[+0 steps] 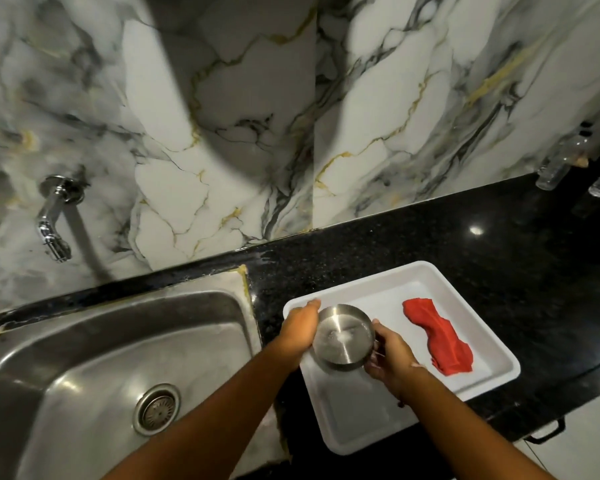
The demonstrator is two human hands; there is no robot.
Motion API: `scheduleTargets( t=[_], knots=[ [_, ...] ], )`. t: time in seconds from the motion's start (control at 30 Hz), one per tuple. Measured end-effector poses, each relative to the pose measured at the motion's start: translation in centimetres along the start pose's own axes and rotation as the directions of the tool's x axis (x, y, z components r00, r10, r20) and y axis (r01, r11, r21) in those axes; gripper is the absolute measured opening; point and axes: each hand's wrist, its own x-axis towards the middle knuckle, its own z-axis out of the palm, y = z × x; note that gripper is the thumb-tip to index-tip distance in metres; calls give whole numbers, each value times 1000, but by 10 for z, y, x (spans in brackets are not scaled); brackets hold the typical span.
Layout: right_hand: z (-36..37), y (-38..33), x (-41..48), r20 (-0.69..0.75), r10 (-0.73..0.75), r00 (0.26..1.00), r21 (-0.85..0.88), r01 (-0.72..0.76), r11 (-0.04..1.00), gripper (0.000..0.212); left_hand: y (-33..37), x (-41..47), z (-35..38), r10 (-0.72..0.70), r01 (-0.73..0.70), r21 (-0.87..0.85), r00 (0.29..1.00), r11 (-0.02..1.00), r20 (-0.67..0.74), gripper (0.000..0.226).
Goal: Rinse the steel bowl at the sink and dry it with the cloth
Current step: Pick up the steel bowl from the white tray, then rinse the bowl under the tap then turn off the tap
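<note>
Both hands (300,329) cupping round steel bowl (342,337) — crumpled red cloth (437,336)

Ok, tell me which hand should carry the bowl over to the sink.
Probably the left hand. It grips the steel bowl on the side nearest the sink, which lies to the left. The right hand holds the far side, closer to the red cloth in the white tray.
</note>
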Motion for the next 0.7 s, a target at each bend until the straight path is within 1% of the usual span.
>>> scheduleTargets(
  t=[0.07,0.13,0.2,0.23,0.3,0.33,0.4,0.43,0.5,0.57,0.63,0.67,0.7],
  knots=[
    [18,-3,-14,114,-10,993,139,-6,990,33,11,-8,-22,60,-59,16,998,998,-8,56],
    [38,-2,-26,198,-40,979,230,-6,973,40,22,-18,-48,86,-86,29,996,996,4,52],
    [63,2,-38,302,-53,952,289,-38,957,48,26,-27,-75,81,-82,26,996,996,40,63],
    [77,5,-44,344,-40,938,319,-77,945,51,27,-31,-89,79,-81,29,995,996,57,69],
    [106,13,-52,423,5,906,379,-182,907,55,27,-42,-114,95,-98,59,994,993,59,73],
    [121,18,-55,458,31,889,383,-228,895,55,25,-45,-127,122,-125,91,992,988,32,71],
    [149,29,-61,494,82,866,359,-289,887,51,23,-50,-155,188,-180,192,982,965,-29,54],
    [163,35,-61,519,102,848,351,-321,880,50,22,-51,-171,197,-182,218,979,959,-50,49],
    [187,44,-62,595,136,792,354,-410,841,51,19,-51,-200,195,-180,206,979,962,-53,42],
    [213,53,-59,650,166,742,343,-482,806,51,15,-50,-231,192,-184,150,981,971,-41,37],
    [238,62,-51,663,187,725,315,-497,809,54,11,-45,-261,163,-159,108,986,981,-26,39],
    [252,65,-46,660,198,724,295,-493,819,55,8,-41,-279,154,-148,111,987,983,-40,38],
    [266,69,-41,656,212,724,275,-490,827,54,4,-35,-298,161,-148,135,983,980,-90,36]
  ],
)
